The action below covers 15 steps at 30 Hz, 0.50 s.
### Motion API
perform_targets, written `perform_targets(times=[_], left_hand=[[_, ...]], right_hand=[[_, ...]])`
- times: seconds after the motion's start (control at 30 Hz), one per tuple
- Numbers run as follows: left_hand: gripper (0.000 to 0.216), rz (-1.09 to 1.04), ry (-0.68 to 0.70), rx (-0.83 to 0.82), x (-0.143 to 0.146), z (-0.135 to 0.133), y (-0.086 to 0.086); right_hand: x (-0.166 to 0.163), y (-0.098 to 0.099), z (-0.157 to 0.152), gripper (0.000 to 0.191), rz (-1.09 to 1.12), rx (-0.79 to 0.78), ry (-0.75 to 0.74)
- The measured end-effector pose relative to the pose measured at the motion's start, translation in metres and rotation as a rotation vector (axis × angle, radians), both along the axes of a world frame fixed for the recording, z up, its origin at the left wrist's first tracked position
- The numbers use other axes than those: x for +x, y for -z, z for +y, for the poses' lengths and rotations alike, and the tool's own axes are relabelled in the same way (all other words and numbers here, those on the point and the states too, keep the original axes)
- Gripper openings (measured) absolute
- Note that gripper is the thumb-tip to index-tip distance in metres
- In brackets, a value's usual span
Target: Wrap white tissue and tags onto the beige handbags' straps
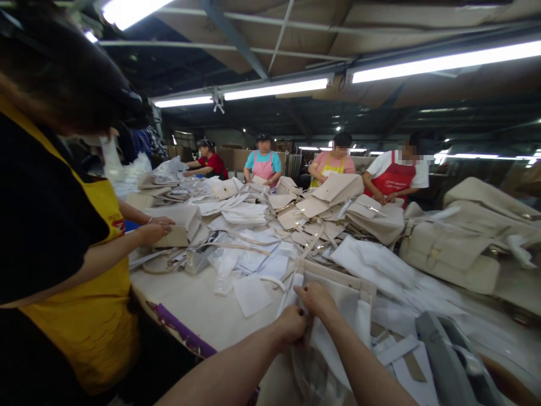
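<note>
A beige bag (pixel 333 275) lies in front of me on the table, with white lining paper and clear plastic about it. At its left edge my right hand (pixel 316 300) is closed, thumb and fingers pinching the material beside a white-wrapped strip. Just below and to the left, my left hand (pixel 291 324) is curled into a fist against the same edge. Its fingertips are partly hidden. Clear plastic (pixel 315 366) hangs beneath both hands. A loose white sheet (pixel 252 294) lies left of the bag.
Beige bags (pixel 333 192) and white papers (pixel 245 213) are heaped across the table. More bags (pixel 452 254) stand at right, near a grey plastic holder (pixel 446 355). A co-worker in a yellow apron (pixel 88 304) stands close at left handling a bag; several people work opposite.
</note>
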<state>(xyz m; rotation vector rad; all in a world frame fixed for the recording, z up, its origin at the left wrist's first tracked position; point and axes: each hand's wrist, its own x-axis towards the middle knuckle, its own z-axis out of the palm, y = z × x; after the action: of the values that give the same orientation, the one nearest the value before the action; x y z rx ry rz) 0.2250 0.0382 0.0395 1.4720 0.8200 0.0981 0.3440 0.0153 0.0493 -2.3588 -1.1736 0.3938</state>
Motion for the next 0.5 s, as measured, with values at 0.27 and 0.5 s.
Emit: perform_targets(times=[0.27,0.5], left_hand=[[0.013,-0.014,-0.015,-0.052,-0.009,-0.013,-0.004],[0.026,-0.14,-0.016,-0.082,-0.008,-0.011,-0.009]], right_hand=[[-0.004,-0.018,0.016,0.027,0.267,0.004,0.051],[0.005,-0.073,0.003,0.028,0.49,0.265,0.146]])
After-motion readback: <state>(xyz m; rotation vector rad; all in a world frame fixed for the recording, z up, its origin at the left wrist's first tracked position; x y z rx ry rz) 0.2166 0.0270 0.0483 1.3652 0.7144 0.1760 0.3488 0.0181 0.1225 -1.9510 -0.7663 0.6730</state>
